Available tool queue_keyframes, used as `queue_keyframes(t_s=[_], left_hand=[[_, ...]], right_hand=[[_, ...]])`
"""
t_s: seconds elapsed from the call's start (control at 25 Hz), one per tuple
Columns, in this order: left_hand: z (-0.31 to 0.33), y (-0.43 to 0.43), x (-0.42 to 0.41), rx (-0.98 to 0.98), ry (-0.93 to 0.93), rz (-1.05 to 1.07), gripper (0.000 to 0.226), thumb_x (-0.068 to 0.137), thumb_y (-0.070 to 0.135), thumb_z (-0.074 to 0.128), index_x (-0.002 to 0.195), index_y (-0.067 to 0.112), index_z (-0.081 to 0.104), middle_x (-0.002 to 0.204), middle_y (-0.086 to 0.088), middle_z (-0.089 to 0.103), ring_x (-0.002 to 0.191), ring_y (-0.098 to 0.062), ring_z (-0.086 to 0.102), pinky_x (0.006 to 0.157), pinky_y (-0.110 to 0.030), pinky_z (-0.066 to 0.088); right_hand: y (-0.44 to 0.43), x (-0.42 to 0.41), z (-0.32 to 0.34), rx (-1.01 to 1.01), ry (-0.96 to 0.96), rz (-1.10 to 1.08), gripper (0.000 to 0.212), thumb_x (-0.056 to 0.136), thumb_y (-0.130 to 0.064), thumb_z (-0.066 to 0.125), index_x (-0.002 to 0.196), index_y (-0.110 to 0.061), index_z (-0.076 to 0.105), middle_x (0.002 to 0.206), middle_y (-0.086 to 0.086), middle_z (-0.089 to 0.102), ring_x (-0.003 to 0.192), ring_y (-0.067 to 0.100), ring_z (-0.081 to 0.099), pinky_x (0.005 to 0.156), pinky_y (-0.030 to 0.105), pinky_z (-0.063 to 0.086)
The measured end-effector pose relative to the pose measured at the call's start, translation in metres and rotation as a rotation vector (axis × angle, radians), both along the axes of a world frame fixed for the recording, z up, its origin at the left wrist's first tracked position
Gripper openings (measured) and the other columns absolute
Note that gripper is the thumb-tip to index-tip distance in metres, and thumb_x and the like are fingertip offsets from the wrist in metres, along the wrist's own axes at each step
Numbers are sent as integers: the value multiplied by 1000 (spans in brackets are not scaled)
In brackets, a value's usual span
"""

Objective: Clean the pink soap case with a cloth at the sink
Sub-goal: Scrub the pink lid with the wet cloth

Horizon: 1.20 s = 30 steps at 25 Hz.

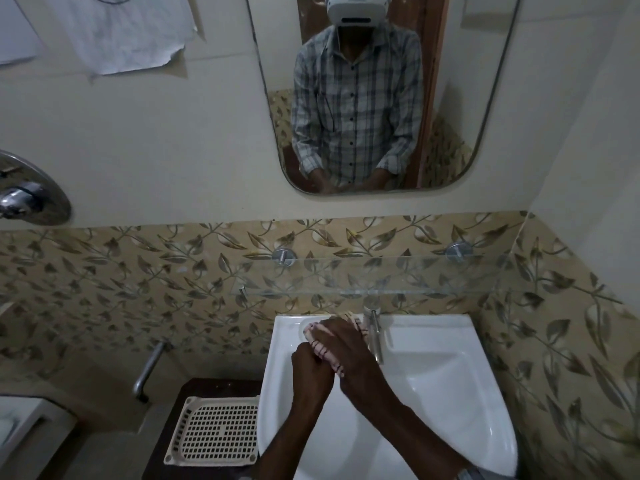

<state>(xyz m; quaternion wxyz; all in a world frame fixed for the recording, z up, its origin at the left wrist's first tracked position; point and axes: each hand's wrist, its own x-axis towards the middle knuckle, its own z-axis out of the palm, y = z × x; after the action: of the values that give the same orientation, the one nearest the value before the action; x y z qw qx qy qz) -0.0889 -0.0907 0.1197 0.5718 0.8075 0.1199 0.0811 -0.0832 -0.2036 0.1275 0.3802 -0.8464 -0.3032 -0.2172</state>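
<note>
- Handling, as a judgement: the small pink plastic soap case was probably light, stiff and hollow; wet and soapy, it would be slippery, so it was better held by its long edges through fabric than pinched bare; squeezed hard, thin plastic could flex or crack
- The pink-and-white cloth with dark stripes looked soft and limp; it would fold round whatever it covered and give grip on slick plastic
- Only a pale pink rounded end showed at the far left of the bundle; the rest of the soap case was hidden under the cloth and the fingers, and whether it was open or closed could not be told
- The right hand lay across the top of the bundle, its fingers bent over the cloth; the soap case sat beneath them, toward the far side
- The left hand was curled round the near end of the cloth, touching the right hand; the two wrists met over the bowl
- The bundle was at the back left of the white ceramic basin, just left of the chrome tap; whether it rested on the rim or was held above it could not be told
- A cream perforated plastic tray lay on the dark stand beside the basin, well apart from the hands
</note>
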Motion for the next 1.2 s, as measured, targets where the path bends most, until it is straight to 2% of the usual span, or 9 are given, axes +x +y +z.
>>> queue_keyframes(t_s=[0.16, 0.32, 0.4, 0.52, 0.64, 0.76, 0.96, 1.12, 1.2], left_hand=[[3, 1, -1, -35, -38, 48, 19, 87, 7, 69, 82, 23, 78, 73, 1, 77, 70, -16, 74, 65, -31, 61], [-1, 1, 1, -79, -29, 12, 31, 89, 2, 66, 77, 29, 76, 71, 3, 77, 70, -15, 75, 67, -31, 61], [-2, -7, -2, -89, -46, 72, 24, 88, 7, 69, 84, 30, 78, 74, 8, 78, 73, -9, 74, 70, -26, 61], [-7, -18, 0, -269, -42, 210, 10, 89, 16, 72, 84, 19, 79, 74, -3, 77, 74, -25, 74, 68, -43, 61], [-4, -17, 8, -434, -14, 202, 10, 90, 21, 70, 93, 14, 77, 82, -11, 78, 78, -32, 75, 65, -45, 62], [1, -5, 20, -630, 89, 63, 28, 91, 17, 68, 116, 6, 68, 103, -18, 76, 95, -34, 72, 80, -42, 59], [0, -18, 14, -829, 399, 196, 32, 89, 11, 70, 116, -4, 61, 113, -22, 64, 104, -37, 63, 81, -33, 56], [17, -29, 18, -1413, 363, 237, 47, 93, 35, 56, 124, -1, 52, 132, -28, 56, 127, -45, 52, 110, -51, 40], [22, -34, 31, -1394, 403, 220, 55, 97, 48, 49, 131, 5, 51, 129, -25, 58, 120, -40, 56, 106, -51, 40]], right_hand=[[-13, 12, 2, 54, 329, -183, 49, 94, 8, 48, 138, -11, 54, 142, 7, 54, 136, 23, 44, 115, 45, 34], [-14, 10, -4, -84, 72, -64, 51, 91, 4, 44, 139, -10, 54, 141, 6, 56, 134, 20, 47, 116, 35, 32], [-21, 18, 0, 156, 335, -227, 46, 93, 7, 48, 132, -14, 60, 129, 3, 64, 120, 12, 58, 103, 26, 46], [-13, 23, -1, 501, 801, -415, 29, 98, -5, 48, 115, -23, 63, 98, 0, 72, 75, -3, 68, 57, 12, 52], [-9, 27, -5, 642, 955, -509, 27, 92, -10, 56, 118, -14, 65, 108, 10, 72, 92, 24, 70, 76, 36, 61], [-21, 42, -10, 870, 1158, -466, 26, 83, -3, 62, 107, -11, 70, 96, 17, 75, 85, 35, 73, 81, 56, 59], [-23, 37, -13, 697, 747, -738, 27, 89, -8, 61, 114, -18, 64, 107, 7, 73, 97, 29, 68, 84, 36, 55], [-17, 19, -15, 683, 468, -549, 52, 86, 6, 59, 118, -36, 61, 114, -15, 70, 103, 12, 68, 85, 31, 56], [-13, 7, -21, 620, 351, -438, 63, 85, 13, 55, 121, -39, 58, 118, -13, 68, 100, 6, 67, 79, 20, 56]])
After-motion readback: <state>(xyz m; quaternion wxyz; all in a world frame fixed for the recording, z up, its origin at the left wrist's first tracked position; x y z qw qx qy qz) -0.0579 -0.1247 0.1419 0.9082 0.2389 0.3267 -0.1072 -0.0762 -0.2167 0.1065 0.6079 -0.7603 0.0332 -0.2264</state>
